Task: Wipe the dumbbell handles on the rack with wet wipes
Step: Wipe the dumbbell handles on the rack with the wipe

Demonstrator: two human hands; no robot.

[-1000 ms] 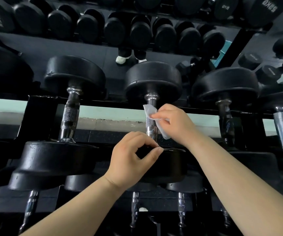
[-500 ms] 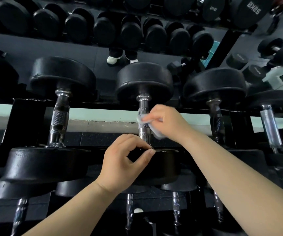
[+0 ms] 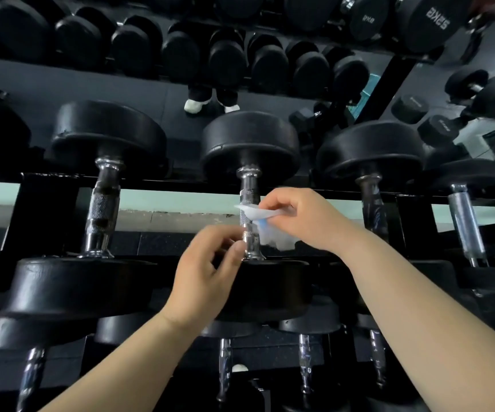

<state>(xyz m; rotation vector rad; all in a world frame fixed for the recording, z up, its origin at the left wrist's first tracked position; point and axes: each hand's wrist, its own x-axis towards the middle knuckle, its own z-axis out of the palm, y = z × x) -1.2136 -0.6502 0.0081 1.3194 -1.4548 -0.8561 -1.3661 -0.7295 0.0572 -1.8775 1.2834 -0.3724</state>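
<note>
A black dumbbell lies on the rack [image 3: 47,181] in the middle, its chrome handle [image 3: 249,200] running away from me. My right hand [image 3: 299,221] pinches a white wet wipe [image 3: 273,237] against the right side of that handle. The wipe hangs crumpled below the fingers. My left hand [image 3: 207,269] hovers at the handle's near end, fingers loosely curled, the thumb tip close to the chrome collar; it holds nothing that I can see.
More black dumbbells lie left [image 3: 100,209] and right [image 3: 372,209] on the same tier, another chrome handle [image 3: 464,224] farther right. A lower tier of handles shows below my arms. A mirror behind reflects rows of dumbbells and white shoes [image 3: 195,105].
My left hand has lifted off the near dumbbell head and opened a little beside the handle. My right hand with the wipe has slid down the handle. The view has shifted left.
</note>
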